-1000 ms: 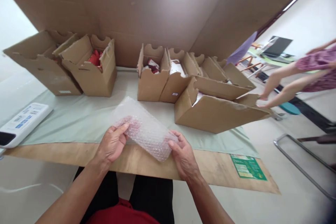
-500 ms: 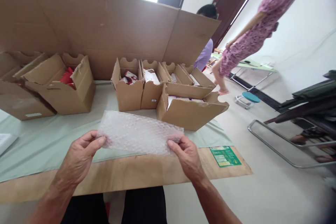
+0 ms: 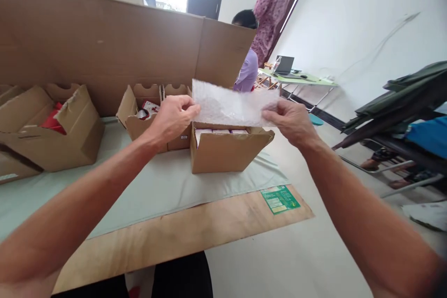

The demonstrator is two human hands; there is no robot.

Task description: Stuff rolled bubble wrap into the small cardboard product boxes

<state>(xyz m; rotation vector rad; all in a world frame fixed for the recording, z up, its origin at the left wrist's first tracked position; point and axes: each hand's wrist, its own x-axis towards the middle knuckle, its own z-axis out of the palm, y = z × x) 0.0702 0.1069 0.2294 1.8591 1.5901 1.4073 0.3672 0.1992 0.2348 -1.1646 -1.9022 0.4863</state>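
A clear sheet of bubble wrap [image 3: 230, 107] is stretched between my two hands, raised in front of me. My left hand [image 3: 178, 114] pinches its left edge between thumb and fingers. At the opposite edge, my right hand [image 3: 289, 118] has the same kind of grip. Just below the sheet stands an open cardboard box [image 3: 226, 151] with white packets [image 3: 216, 131] inside. The sheet and my left hand partly hide the boxes behind. One of those, a narrower box [image 3: 134, 123], holds a red and white packet [image 3: 150, 109].
At the left, another cardboard box [image 3: 75, 144] contains something red [image 3: 54, 118]. A tall cardboard panel [image 3: 139, 42] stands behind the boxes. A green printed card [image 3: 281, 199] lies near the table's right corner. Two people are beyond the panel, near a folding table [image 3: 310, 83] with a laptop [image 3: 284, 65].
Both hands have lifted the bubble wrap up and forward, from over the table's front to above the right-hand box. The view has shifted right. The standing person has walked farther away.
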